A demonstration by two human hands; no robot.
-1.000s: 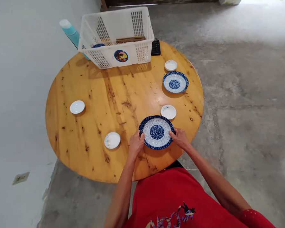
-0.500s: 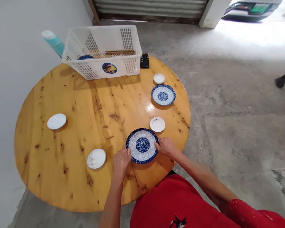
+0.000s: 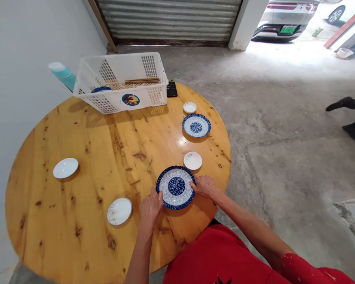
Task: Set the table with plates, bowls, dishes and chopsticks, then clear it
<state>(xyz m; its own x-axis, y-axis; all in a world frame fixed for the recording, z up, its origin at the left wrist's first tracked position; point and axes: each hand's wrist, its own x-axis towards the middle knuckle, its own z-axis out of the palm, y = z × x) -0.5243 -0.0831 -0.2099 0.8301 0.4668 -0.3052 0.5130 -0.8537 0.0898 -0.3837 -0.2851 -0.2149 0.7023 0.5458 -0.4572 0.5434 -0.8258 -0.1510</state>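
Observation:
A blue-and-white patterned plate (image 3: 176, 187) is at the near edge of the round wooden table, gripped from both sides. My left hand (image 3: 150, 205) has its thumb on the plate's left rim, fingers curled beneath. On the opposite rim my right hand (image 3: 205, 186) pinches the plate in the same way. Just beyond the plate, close to its upper right rim, lies a small white dish (image 3: 192, 161). Another small white dish (image 3: 120, 211) with a faint pattern rests to the left of my left hand.
Farther back on the wooden table (image 3: 97, 244) are a second blue-and-white plate (image 3: 196, 126), a small white bowl (image 3: 189, 107) and, at left, a white dish (image 3: 65, 168). A white plastic basket (image 3: 112, 103) holds chopsticks and something blue. Beside it are a black phone-like object (image 3: 172, 89) and a teal cylinder (image 3: 62, 75). Someone's legs (image 3: 350, 104) show at right.
The camera view has tilted up, showing more of the shutter, car and the other person's legs. Both hands keep their hold on the plate, which has hardly moved on the table.

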